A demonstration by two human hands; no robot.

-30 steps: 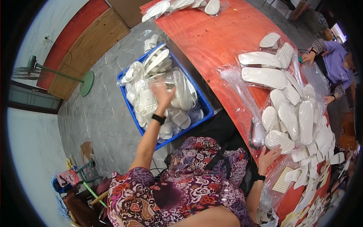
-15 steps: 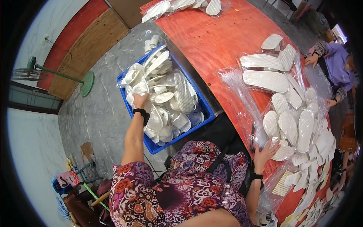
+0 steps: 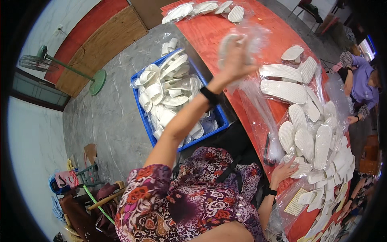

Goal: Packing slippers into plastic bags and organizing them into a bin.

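Overhead, roughly: left hand (image 3: 238, 64) above the red table (image 3: 203, 38), fingers curled on a plastic-bagged white slipper (image 3: 225, 50) — both motion-blurred, exact grip hard to read. Right hand (image 3: 283, 171) low at the table's near edge, fingers loosely spread, resting against another bagged slipper (image 3: 301, 169), not closed round it. Blue crate (image 3: 205, 137) beside the table, heaped with bagged white slippers (image 3: 174, 100); left forearm crosses over it.

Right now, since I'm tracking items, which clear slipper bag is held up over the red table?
The blurred slipper bag in the left hand; other bags lie on the table or in the blue bin.
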